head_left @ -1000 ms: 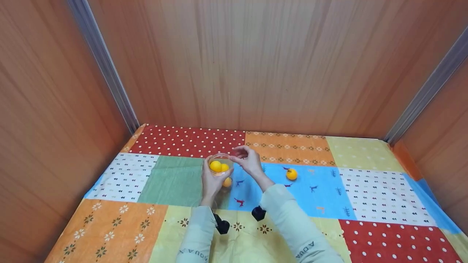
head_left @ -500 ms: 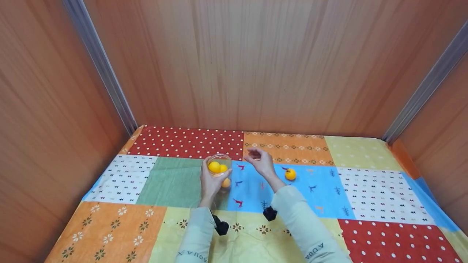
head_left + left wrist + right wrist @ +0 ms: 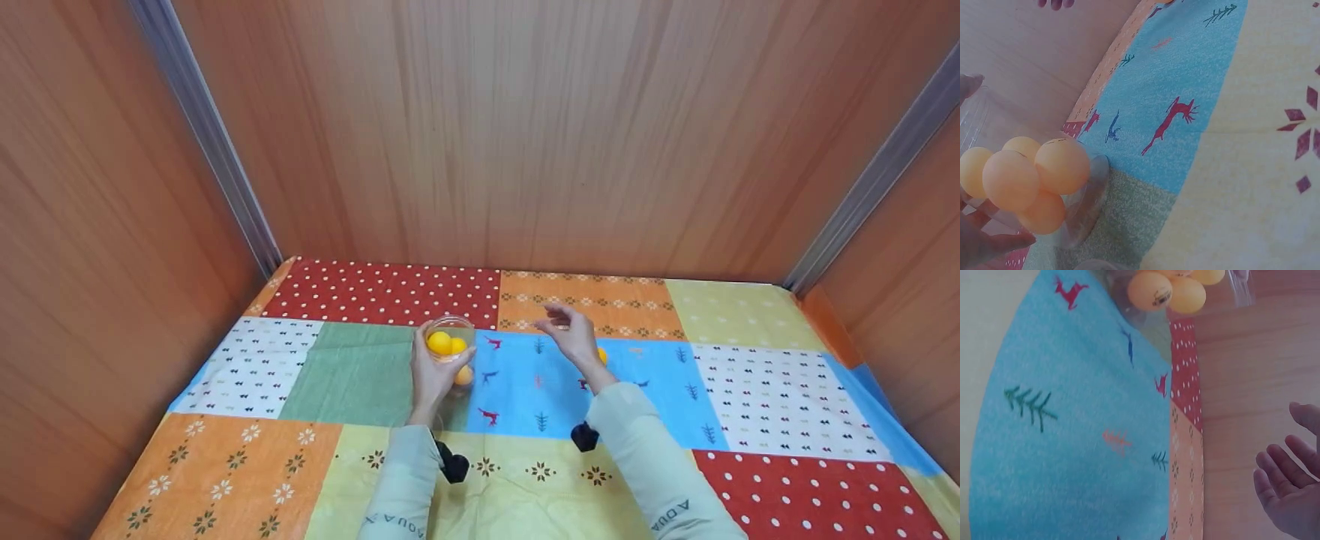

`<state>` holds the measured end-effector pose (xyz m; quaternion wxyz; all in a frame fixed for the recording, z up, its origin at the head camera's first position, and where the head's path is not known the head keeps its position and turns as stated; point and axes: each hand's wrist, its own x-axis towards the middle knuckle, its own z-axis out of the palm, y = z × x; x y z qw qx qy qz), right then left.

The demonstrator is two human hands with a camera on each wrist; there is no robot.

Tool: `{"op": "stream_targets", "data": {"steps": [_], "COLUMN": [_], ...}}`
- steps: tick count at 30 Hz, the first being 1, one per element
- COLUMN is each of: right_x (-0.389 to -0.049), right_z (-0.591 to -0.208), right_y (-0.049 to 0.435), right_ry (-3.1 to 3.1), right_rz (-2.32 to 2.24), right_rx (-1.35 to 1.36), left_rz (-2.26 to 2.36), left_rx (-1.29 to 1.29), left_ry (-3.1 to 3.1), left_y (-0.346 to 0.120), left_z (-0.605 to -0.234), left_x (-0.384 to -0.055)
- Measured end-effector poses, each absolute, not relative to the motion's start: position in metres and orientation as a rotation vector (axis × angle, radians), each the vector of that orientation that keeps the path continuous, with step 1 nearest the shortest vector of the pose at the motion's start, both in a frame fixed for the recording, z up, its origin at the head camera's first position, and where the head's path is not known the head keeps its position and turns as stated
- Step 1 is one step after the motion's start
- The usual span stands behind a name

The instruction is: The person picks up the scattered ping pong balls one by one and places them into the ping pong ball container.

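My left hand (image 3: 431, 375) grips a clear plastic jar (image 3: 1088, 208), its fingers round one side and its thumb on the other. Inside the jar lie several orange ping-pong balls (image 3: 1062, 166), one with a dark printed mark. The jar's round mouth faces up toward the head camera. To the right, my right hand (image 3: 574, 334) hovers over the cloth with loosely bent fingers and nothing between them. In the right wrist view those fingers (image 3: 1280, 467) are spread apart. One more orange ball (image 3: 602, 356) sits on the blue patch, partly hidden behind my right wrist.
A patchwork cloth (image 3: 382, 375) in several colours covers the table. Wood-grain panels (image 3: 480, 150) stand at the back and both sides, with grey metal posts (image 3: 217, 157) at the corners. Black camera mounts (image 3: 454, 463) hang at both wrists.
My right hand has moved away from the jar's mouth to the right, in front of the loose ball. The left hand and jar stay in nearly the same place.
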<state>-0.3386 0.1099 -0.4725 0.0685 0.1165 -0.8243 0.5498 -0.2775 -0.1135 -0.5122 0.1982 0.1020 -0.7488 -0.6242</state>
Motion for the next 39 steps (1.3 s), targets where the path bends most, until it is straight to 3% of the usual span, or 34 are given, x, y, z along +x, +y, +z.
{"op": "stream_targets", "data": {"steps": [21,39], "right_x": [-0.343,-0.342], "right_z": [-0.503,-0.530], "right_y": [0.171,0.190], "right_ry": [-2.582,-2.602], "right_rz": [1.656,1.688], "right_rx": [0.151,0.017], "left_rz": [-1.770,-1.771], "left_rx": [0.282,0.285], "left_ry": [-2.084,-2.078], "left_y": [-0.113,-0.113], "left_z": [-0.512,-0.512], "left_x": [-0.276,-0.276]}}
